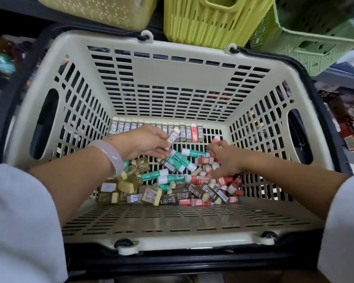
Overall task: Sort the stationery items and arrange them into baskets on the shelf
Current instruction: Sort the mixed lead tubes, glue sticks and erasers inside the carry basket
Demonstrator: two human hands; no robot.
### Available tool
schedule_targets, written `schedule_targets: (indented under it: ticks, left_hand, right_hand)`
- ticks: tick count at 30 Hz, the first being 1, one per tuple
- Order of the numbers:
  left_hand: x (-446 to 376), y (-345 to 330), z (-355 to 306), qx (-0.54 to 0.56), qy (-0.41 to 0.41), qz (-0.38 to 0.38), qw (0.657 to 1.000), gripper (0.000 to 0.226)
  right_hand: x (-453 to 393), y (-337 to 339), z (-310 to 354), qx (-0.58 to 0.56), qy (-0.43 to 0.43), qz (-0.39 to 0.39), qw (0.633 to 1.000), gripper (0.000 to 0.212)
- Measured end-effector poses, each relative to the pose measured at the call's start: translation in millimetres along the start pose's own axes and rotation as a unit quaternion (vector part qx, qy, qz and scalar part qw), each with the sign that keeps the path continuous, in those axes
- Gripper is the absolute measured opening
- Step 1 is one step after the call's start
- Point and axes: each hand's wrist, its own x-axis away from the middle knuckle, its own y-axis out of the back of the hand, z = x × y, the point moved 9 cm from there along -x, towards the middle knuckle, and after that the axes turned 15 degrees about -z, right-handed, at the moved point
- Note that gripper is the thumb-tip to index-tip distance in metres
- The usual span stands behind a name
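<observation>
A large cream basket (172, 78) with slotted walls fills the view. On its floor lies a loose heap of red erasers (200, 179), brown 2B erasers (198, 192), green-and-white glue sticks (178, 160) and amber sharpeners (139, 164). A row of brown 2B erasers (182, 132) stands upright along the far wall. My left hand (145, 142) pinches a brown 2B eraser (173, 135) just in front of that row. My right hand (225, 158) lies over the red erasers and grips a red eraser (215, 139) at its fingertips.
Above the basket a shelf carries a yellow dotted basket (94, 9), a lime slotted basket (213, 19) and a green basket (315, 35). Red 2B boxes (353, 127) sit on a shelf at the right. Black handles frame the cream basket.
</observation>
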Motion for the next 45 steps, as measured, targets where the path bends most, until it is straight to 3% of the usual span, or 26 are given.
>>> schedule_targets:
  ticks: [4, 8, 12, 14, 16, 18, 21, 26, 33, 36, 38, 40, 45]
  left_hand:
    - [4.5, 1.0, -1.2, 0.005, 0.007, 0.001, 1.0, 0.007]
    - [9.7, 0.4, -7.1, 0.046, 0.014, 0.016, 0.999, 0.011]
    - [23.3, -8.1, -20.6, 0.075, -0.002, 0.055, 0.996, 0.015]
    - [28.4, -5.9, -23.3, 0.097, 0.005, 0.039, 0.995, 0.014]
    - [31.0, 1.4, -21.7, 0.132, 0.027, 0.001, 0.991, 0.016]
    - [33.8, 4.7, -18.4, 0.16, 0.054, -0.025, 0.985, 0.021]
    - [43.2, -9.3, -19.4, 0.194, 0.084, 0.002, 0.977, 0.02]
    - [49.7, -27.4, -28.0, 0.293, 0.087, 0.085, 0.948, 0.022]
    - [30.7, -8.8, -21.5, 0.287, 0.067, -0.025, 0.955, 0.021]
    - [25.1, 1.3, -12.5, 0.217, 0.063, -0.078, 0.971, 0.012]
    - [22.5, 2.6, -12.1, 0.184, 0.046, -0.085, 0.978, 0.011]
    - [21.4, 2.8, -12.3, 0.16, 0.038, -0.087, 0.983, 0.013]
    - [19.3, 10.7, -6.5, 0.128, 0.043, -0.12, 0.984, 0.005]
  right_hand:
    - [2.8, 5.1, 11.6, 0.068, 0.04, -0.053, 0.995, 0.081]
    - [8.2, 4.8, 27.3, 0.077, 0.091, -0.076, 0.99, 0.052]
    - [15.2, 8.5, 25.6, -0.035, 0.082, -0.038, 0.995, 0.027]
    - [16.3, 17.3, 19.9, -0.152, 0.037, -0.027, 0.987, 0.022]
    - [16.1, 33.6, 20.2, -0.334, -0.014, -0.024, 0.942, 0.025]
    - [17.8, 52.3, 34.2, -0.498, -0.022, -0.005, 0.867, 0.026]
    - [24.4, 72.1, 66.7, -0.6, 0.03, 0.019, 0.799, 0.029]
    - [35.6, 85.0, 93.2, -0.606, 0.103, 0.016, 0.789, 0.03]
    - [32.2, 92.6, 89.5, -0.605, 0.102, -0.096, 0.784, 0.019]
    - [19.3, 95.6, 72.5, -0.529, 0.056, -0.188, 0.826, 0.02]
    - [11.5, 88.7, 66.1, -0.519, 0.032, -0.182, 0.834, 0.008]
    - [1.1, 77.4, 48.2, -0.539, -0.026, -0.179, 0.822, 0.004]
    - [-24.6, 60.6, -29.2, -0.485, -0.227, -0.272, 0.799, 0.023]
